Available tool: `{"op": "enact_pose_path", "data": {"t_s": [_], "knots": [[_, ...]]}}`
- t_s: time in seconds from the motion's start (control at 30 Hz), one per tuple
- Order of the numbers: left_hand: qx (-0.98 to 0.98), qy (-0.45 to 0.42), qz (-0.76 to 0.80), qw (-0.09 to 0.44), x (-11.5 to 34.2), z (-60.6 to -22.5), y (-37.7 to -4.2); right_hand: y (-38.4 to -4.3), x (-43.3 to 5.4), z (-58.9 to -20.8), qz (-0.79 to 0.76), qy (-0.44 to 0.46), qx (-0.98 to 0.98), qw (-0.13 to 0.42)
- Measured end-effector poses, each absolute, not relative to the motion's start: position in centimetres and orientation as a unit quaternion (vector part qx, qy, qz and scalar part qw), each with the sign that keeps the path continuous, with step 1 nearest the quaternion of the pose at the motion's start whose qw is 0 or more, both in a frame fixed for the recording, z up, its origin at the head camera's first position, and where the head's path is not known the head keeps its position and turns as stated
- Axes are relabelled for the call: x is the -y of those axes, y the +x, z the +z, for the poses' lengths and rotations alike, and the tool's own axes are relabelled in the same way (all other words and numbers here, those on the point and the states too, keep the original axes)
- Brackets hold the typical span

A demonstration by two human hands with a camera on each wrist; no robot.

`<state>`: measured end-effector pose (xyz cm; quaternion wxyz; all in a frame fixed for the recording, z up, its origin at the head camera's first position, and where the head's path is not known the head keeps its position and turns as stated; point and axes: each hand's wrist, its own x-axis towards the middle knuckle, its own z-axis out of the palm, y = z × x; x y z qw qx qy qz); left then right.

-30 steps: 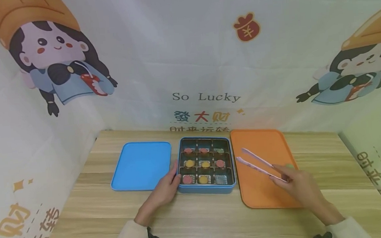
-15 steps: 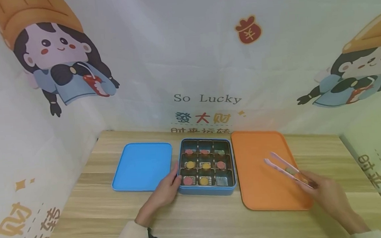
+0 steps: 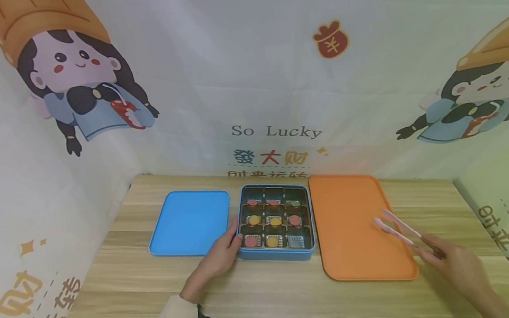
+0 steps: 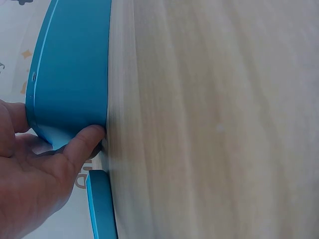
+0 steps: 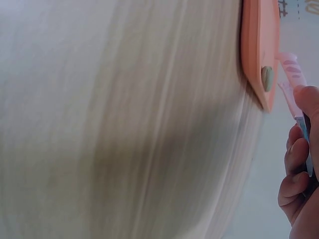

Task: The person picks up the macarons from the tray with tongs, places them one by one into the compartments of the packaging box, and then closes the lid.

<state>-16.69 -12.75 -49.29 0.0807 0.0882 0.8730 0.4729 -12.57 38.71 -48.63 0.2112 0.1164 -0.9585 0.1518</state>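
Note:
In the head view, my left hand holds the near left corner of a blue tin box, its fingers around the side wall in the left wrist view. Round red, yellow and green pieces lie in the box's divided insert; the front right compartment shows only its ribbed floor. My right hand grips pink tongs, their tips apart over the right side of an orange tray. The right wrist view shows a green disc at the tray's edge, close to the tongs' tips.
A blue lid lies flat left of the box. The wooden table meets a printed cloth backdrop behind and at both sides. Box and tray stand close side by side.
My right hand has moved right and toward me with the tongs, from the middle of the tray to its right edge. The left hand and box stay about where they were.

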Motion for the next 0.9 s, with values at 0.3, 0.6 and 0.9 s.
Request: {"op": "enact_pose_path", "data": {"t_s": [0.3, 0.6, 0.9], "knots": [[-0.875, 0.089, 0.47, 0.077, 12.8, -49.5, -16.8, -11.9, -39.8, -49.1, 0.144, 0.106, 0.962, 0.204], [-0.875, 0.087, 0.471, 0.078, 12.8, -49.4, -16.8, -11.5, -39.8, -49.1, 0.143, 0.106, 0.966, 0.187], [-0.874, 0.082, 0.472, 0.083, 12.7, -49.3, -16.7, -11.5, -39.7, -49.1, 0.157, 0.108, 0.967, 0.169]]}}
